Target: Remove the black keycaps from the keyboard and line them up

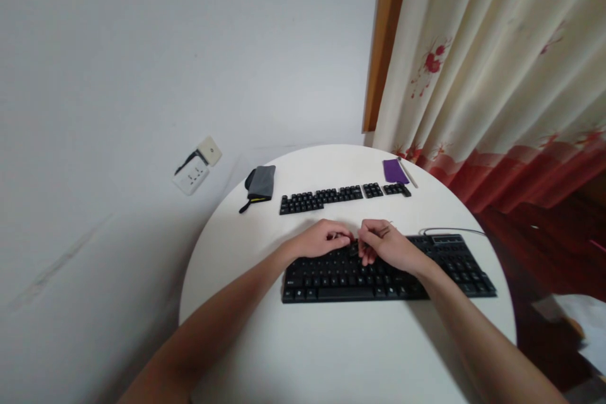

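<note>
A black keyboard (426, 271) lies across the round white table (341, 353) in front of me. Both hands rest over its upper middle rows. My left hand (322, 238) is curled, its fingertips pinched together over the keys. My right hand (386, 243) is curled too, fingers bent down onto the keys, touching the left hand's fingertips. A small dark piece, perhaps a keycap, sits between the fingertips; I cannot make it out. Farther back, rows of loose black keycaps (343, 196) are laid out in a line.
A grey pouch with a black strap (260, 183) lies at the table's back left. A purple cloth (395, 171) and a thin pale stick (408, 173) lie at the back right. The keyboard's cable (449, 230) runs right. A wall socket (194, 170) and curtain (497, 76) stand behind.
</note>
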`<state>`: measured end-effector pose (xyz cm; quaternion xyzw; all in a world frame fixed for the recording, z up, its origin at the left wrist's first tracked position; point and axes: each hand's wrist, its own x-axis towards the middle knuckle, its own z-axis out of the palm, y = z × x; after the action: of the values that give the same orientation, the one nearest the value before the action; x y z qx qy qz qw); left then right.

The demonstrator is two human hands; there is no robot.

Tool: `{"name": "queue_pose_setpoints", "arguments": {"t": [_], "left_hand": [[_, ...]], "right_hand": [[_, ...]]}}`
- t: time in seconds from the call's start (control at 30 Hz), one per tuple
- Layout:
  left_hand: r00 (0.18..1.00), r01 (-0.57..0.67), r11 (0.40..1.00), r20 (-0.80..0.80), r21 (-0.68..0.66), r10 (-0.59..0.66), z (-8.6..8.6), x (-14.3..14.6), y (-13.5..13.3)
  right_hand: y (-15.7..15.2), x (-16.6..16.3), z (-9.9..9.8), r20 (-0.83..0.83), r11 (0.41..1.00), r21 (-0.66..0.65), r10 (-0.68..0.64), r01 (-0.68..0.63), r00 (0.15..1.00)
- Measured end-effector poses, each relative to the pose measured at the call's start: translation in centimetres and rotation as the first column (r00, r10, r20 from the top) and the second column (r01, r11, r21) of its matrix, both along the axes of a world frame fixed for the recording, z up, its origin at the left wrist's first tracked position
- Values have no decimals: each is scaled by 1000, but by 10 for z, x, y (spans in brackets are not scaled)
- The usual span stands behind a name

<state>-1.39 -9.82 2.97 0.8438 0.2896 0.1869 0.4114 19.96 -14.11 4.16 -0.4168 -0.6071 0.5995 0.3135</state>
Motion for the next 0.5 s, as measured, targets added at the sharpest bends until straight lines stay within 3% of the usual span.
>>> {"name": "queue_pose_setpoints", "arguments": {"t": [0.13,0.3,0.5], "left_hand": [[992,-48,982,102,-185,67,2,-1,2],[952,-89,903,230,-421,201,0,0,2],[928,-102,862,264,-497,262,-3,3,2]], "right_hand": [[-1,-5,6,-12,983,166,-79,80,997],[-5,-10,7,-33,952,274,-135,138,990],[-5,-14,-3,-9,944,269,-195,190,981]]}}
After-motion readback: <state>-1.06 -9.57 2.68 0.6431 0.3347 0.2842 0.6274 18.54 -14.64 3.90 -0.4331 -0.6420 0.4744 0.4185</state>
